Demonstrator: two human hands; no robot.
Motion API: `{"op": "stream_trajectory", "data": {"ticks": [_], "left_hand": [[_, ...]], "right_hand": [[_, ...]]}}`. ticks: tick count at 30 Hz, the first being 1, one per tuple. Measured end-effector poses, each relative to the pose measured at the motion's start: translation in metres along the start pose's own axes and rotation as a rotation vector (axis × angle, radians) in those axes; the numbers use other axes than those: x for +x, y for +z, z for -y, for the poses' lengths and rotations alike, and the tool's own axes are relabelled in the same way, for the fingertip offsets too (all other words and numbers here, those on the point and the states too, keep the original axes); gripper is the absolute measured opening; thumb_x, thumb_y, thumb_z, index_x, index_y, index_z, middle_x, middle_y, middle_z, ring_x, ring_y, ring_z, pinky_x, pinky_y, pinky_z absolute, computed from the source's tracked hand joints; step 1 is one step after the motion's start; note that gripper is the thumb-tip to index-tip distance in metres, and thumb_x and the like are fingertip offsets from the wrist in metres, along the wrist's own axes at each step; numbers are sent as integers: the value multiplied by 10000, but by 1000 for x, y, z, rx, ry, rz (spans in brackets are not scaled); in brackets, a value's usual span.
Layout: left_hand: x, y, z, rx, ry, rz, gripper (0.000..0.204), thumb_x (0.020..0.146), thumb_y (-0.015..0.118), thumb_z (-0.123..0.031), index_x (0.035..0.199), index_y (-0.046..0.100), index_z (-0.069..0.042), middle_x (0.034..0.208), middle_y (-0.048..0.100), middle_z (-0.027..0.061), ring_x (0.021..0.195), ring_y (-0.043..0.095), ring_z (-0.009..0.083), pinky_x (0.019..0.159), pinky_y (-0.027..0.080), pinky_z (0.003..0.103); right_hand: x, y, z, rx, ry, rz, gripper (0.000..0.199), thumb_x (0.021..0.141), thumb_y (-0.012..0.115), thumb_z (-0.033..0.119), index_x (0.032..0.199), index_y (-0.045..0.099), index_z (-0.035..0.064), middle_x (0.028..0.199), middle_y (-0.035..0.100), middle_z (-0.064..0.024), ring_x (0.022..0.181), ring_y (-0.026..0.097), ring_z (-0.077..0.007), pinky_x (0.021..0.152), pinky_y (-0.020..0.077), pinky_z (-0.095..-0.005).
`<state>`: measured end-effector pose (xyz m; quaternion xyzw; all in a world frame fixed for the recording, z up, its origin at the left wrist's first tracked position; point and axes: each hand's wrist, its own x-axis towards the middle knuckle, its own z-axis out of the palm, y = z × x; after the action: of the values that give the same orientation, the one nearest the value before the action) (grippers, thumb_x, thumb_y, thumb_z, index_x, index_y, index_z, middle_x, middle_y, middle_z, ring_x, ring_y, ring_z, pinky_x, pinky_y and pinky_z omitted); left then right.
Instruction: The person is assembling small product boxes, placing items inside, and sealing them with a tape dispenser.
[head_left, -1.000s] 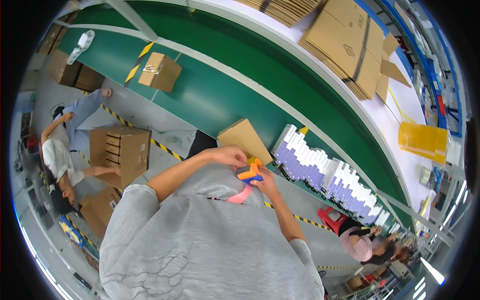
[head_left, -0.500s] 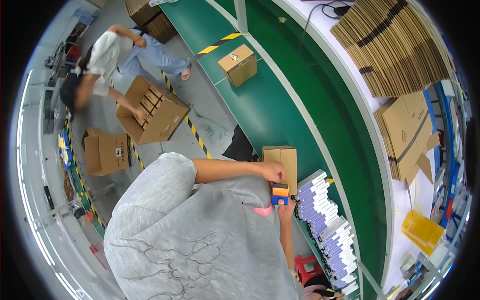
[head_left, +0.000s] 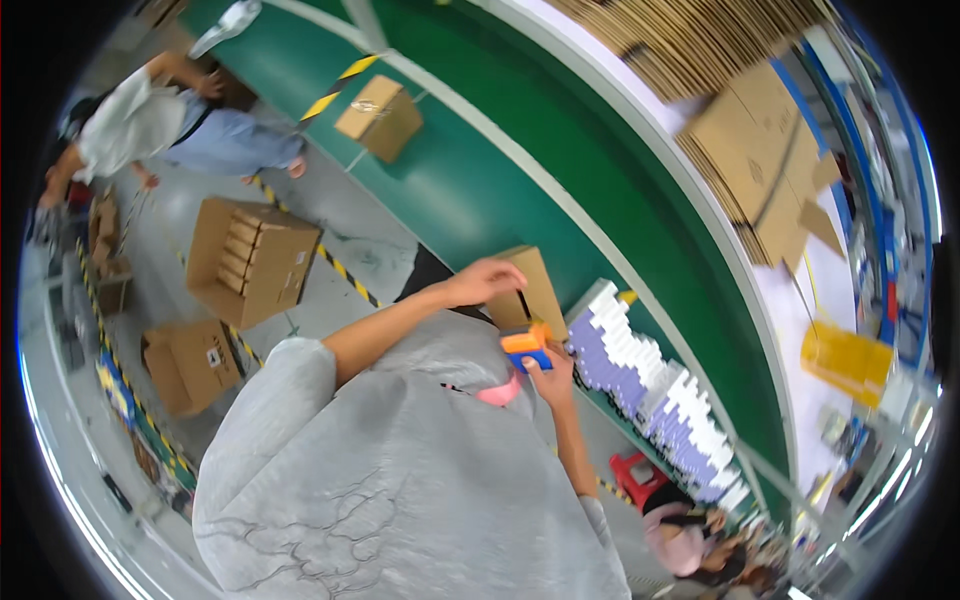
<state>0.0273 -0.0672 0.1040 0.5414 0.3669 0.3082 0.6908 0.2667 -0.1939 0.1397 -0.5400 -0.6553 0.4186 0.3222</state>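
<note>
My left hand [head_left: 488,282] is above the near-left edge of a cardboard box [head_left: 541,283] on the green bench, its fingers stretched out and nothing visible in them. My right hand [head_left: 552,376] grips an orange-and-blue hand-held tool [head_left: 527,346] at the box's near end. The tool's exact kind is unclear. A short dark strip [head_left: 523,304] shows between the tool and my left fingers; whether it touches either is unclear. Just right of the box, rows of slim white-and-purple packs [head_left: 625,345] are stacked along the bench.
Another cardboard box [head_left: 381,118] sits farther along the bench [head_left: 455,190]. Flat cardboard stacks [head_left: 745,165] lie on the white table beyond. Open cartons [head_left: 255,262] stand on the left floor, near a person [head_left: 135,135]. A red stool [head_left: 635,476] and another person [head_left: 680,540] are at lower right.
My left hand has lifted off the box top and moved away from the tool, its fingers opening out. The tool is tilted differently. My view has turned, and the person at left has straightened from the carton.
</note>
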Motion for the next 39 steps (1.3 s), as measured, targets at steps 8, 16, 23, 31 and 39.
{"op": "stream_trajectory", "data": {"ticks": [8, 16, 23, 31, 39], "left_hand": [[-37, 25, -171, -80, -45, 164, 157, 984, 563, -93, 1088, 647, -10, 1080, 648, 90, 994, 627, 177, 887, 508, 316], [-54, 31, -227, 189, 122, 442, 189, 858, 710, -35, 1046, 685, -34, 1029, 658, 86, 941, 629, 217, 839, 502, 338], [-61, 39, -225, 120, -40, 463, 181, 871, 710, -45, 1038, 651, -8, 1026, 657, 90, 937, 649, 215, 818, 562, 324], [-87, 33, -216, 145, 20, 330, 179, 870, 720, -89, 1010, 634, -16, 1012, 636, 96, 928, 659, 232, 804, 579, 323], [-163, 4, -209, 649, 204, 240, 299, 877, 691, -252, 1056, 553, -56, 1012, 569, 110, 949, 616, 312, 745, 526, 408]], "right_hand": [[21, -57, 118, -485, -416, -33, 292, 673, 770, 241, 857, 645, 52, 853, 648, -77, 841, 634, -231, 859, 465, -370], [3, -89, 153, -766, -641, -106, 136, 686, 661, 153, 734, 538, 121, 851, 645, -10, 822, 621, -175, 780, 475, -311], [-1, -95, 153, -854, -685, -31, 142, 620, 637, 216, 712, 568, 135, 833, 654, -19, 815, 633, -179, 848, 440, -314], [16, -90, 160, -848, -793, 81, 161, 628, 650, 213, 754, 583, 138, 862, 647, -6, 827, 626, -171, 830, 459, -323], [27, -35, 183, -734, -727, 471, 275, 670, 648, 178, 914, 624, 54, 958, 643, -86, 936, 625, -233, 895, 478, -381]]}}
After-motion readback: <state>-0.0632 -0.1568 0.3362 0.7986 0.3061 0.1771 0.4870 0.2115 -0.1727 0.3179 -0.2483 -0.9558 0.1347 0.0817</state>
